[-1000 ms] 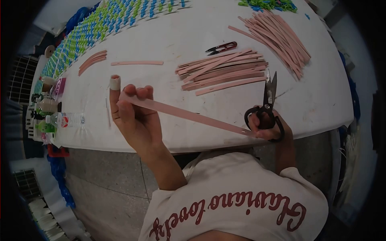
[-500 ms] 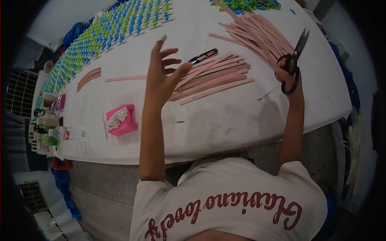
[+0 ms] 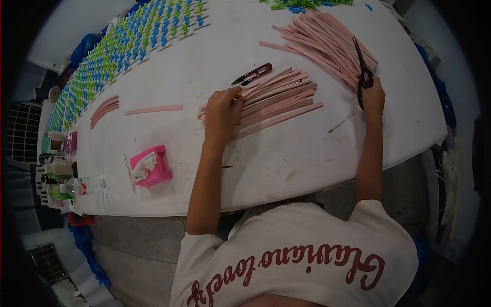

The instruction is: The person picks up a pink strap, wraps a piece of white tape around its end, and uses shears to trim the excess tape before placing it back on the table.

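Observation:
My left hand [image 3: 222, 113] rests at the left end of a pile of flat pink strips [image 3: 279, 106], its fingers curled onto the strip ends; the fingertips are partly hidden. In my right hand [image 3: 373, 97] is a pair of black-handled scissors [image 3: 364, 77], blades pointing away from me. The scissors lie over the right edge of a larger, fanned heap of pink strips [image 3: 327, 43]. Just beyond my left hand are small thread snips [image 3: 253, 74] with a dark red handle. One single pink strip [image 3: 153, 109] lies left of that hand.
Several short curved pink strips [image 3: 105, 110] lie farther left. A pink tissue box [image 3: 153, 166] and a plastic bottle [image 3: 87, 185] stand nearer the left side. Rows of blue and green clips [image 3: 128, 48] fill the far left; loose clips [image 3: 307, 4] lie at the far edge.
My left hand has come down from above the table onto the left end of the nearer pile, its fingers closing. My right hand has lowered the scissors against the larger heap.

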`<action>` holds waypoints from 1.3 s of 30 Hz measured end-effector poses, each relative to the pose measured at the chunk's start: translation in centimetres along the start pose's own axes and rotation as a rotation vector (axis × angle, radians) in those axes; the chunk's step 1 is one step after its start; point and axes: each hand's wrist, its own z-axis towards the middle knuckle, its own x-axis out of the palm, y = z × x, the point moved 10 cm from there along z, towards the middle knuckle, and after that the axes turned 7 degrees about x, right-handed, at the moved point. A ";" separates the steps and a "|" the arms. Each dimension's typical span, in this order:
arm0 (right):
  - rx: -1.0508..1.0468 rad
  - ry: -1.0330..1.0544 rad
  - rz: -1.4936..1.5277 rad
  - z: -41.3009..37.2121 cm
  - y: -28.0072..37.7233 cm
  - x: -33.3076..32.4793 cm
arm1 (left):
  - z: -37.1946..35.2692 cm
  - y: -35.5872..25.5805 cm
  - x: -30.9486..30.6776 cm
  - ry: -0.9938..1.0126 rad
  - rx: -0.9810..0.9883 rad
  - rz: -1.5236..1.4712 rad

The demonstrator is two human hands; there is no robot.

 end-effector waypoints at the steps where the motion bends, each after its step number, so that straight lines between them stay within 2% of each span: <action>1: -0.007 -0.023 0.018 -0.1 0.2 -0.3 | 0.1 0.2 -0.1 0.000 0.001 -0.003; 4: -0.017 -0.083 0.060 -0.7 1.5 -1.6 | 0.3 -0.5 -2.1 -0.121 0.035 -0.118; 6: -0.075 -0.144 0.083 -1.5 2.3 -2.6 | 0.0 0.5 -2.8 -0.166 -0.169 -0.487; 7: -0.133 -0.204 0.112 -2.0 3.5 -3.7 | 0.2 -0.6 -3.8 -0.178 -0.153 -0.494; 8: -0.146 -0.222 0.122 -2.5 4.6 -4.4 | 0.0 -1.6 -4.5 -0.170 -0.186 -0.665; 9: -0.160 -0.058 0.700 -3.6 5.7 -4.5 | -0.3 -2.6 -5.1 -0.160 -0.218 -0.833; 10: -0.163 0.138 1.267 -5.3 7.1 -4.4 | -1.0 -3.8 -6.0 -0.203 -0.228 -0.877; 12: -0.215 0.279 1.009 -10.8 12.5 -6.8 | -2.6 -6.3 -7.2 -0.225 -0.206 -0.929; 14: -0.209 0.492 1.427 -14.7 16.1 -7.1 | -4.7 -8.3 -7.7 -0.233 -0.186 -0.986; 15: -0.228 0.575 1.477 -16.1 17.3 -7.1 | -5.8 -8.7 -7.4 -0.226 -0.239 -1.047; 16: -0.225 0.569 1.479 -16.8 17.6 -7.4 | -6.9 -8.9 -7.3 -0.221 -0.292 -1.107; 18: -0.313 0.738 1.444 -19.1 19.8 -7.2 | -8.3 -9.5 -7.3 -0.153 -0.275 -1.185; 20: -0.290 0.766 1.494 -19.8 20.6 -7.0 | -10.2 -9.1 -5.6 -0.102 -0.531 -1.377; 22: -0.322 0.963 1.600 -20.7 22.0 -6.1 | -10.8 -8.8 -5.6 -0.089 -0.551 -1.469; 24: -0.353 0.993 1.636 -21.1 22.7 -5.9 | -11.2 -8.5 -5.5 -0.077 -0.566 -1.561; 26: -0.385 1.023 1.672 -21.0 23.6 -5.5 | -11.2 -9.0 -5.1 0.029 -0.520 -1.643; 28: -0.379 1.079 1.853 -20.6 24.0 -5.5 | -11.4 -8.8 -4.5 0.057 -0.538 -1.685; 31: -0.390 1.194 1.955 -20.7 24.4 -5.9 | -11.8 -8.6 -3.6 0.096 -0.545 -1.789; 34: -0.388 1.161 1.820 -20.2 24.3 -5.4 | -11.7 -8.3 -3.2 0.109 -0.556 -1.869; 36: -0.394 1.160 1.858 -19.7 24.4 -5.1 | -11.7 -7.9 -3.1 0.109 -0.587 -1.891; 39: -0.420 1.167 1.831 -19.6 24.3 -4.9 | -11.9 -7.7 -2.8 0.202 -0.602 -1.728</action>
